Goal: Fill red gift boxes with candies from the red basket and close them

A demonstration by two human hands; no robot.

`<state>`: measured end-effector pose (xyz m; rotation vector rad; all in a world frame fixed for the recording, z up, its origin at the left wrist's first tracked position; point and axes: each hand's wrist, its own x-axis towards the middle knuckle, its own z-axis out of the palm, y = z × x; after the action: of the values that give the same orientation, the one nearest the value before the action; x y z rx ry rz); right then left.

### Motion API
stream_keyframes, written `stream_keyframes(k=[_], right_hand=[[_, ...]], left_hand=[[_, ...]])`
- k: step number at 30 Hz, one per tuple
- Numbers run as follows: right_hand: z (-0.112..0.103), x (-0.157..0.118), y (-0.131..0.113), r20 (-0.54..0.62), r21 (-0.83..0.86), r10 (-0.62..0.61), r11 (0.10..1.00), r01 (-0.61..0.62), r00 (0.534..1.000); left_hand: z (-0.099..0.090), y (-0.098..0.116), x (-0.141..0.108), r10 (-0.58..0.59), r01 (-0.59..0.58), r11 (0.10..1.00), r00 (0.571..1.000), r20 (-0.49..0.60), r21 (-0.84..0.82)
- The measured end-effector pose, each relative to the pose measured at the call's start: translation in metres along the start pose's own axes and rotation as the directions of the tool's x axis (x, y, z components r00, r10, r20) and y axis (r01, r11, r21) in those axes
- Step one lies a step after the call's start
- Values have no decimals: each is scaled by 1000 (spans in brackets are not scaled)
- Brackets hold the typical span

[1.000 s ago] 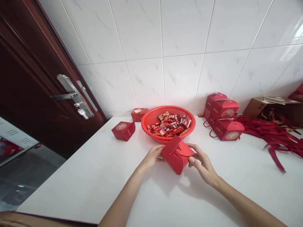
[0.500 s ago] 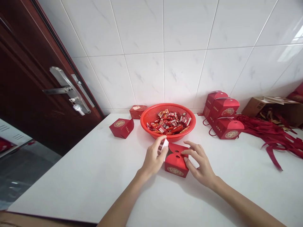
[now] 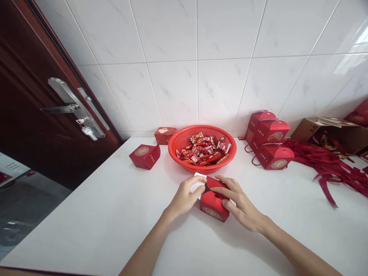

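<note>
In front of me on the white table is a red candy box (image 3: 214,207) with a round gold emblem on its front and rounded top flaps folded over. My left hand (image 3: 185,193) pinches its white-backed side flap (image 3: 199,180), which sticks out at the left. A dark gap into the box shows beside that flap. Across the top lies my right hand (image 3: 237,199), fingers spread and touching the red flaps; its fingers partly cover the holes there. Beyond the box stands a red plastic basket (image 3: 172,153) holding wrapped candies (image 3: 205,149).
Left of the basket sit a red box (image 3: 144,155) and a patterned red box (image 3: 165,136). Several closed red boxes (image 3: 268,140) are stacked at the right, near dark red ribbons (image 3: 313,161) and a cardboard carton (image 3: 304,128). A tiled wall (image 3: 172,92) rises behind; a door (image 3: 28,96) is at left.
My right hand has slid left across the box top, its fingers now stretched over the flaps. The white side flap has tipped outward in my left hand. The view has shifted slightly.
</note>
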<state>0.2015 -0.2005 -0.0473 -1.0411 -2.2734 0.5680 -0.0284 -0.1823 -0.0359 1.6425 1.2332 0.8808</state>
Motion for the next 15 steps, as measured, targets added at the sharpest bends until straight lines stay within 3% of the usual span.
stream_keyframes(k=[4,7,10,15], right_hand=[[-8,6,-2,27,289,85,953,-89,996],[-15,12,-1,41,410,53,910,-65,998],[-17,15,-2,24,298,-23,954,15,999],[-15,17,-6,34,-129,-92,987,96,995]], left_hand=[[-1,2,0,29,-29,998,999,-13,51],[1,2,0,61,-60,998,998,-21,29],[3,1,0,88,-87,996,996,-35,26],[0,1,-1,55,-60,996,996,65,69]])
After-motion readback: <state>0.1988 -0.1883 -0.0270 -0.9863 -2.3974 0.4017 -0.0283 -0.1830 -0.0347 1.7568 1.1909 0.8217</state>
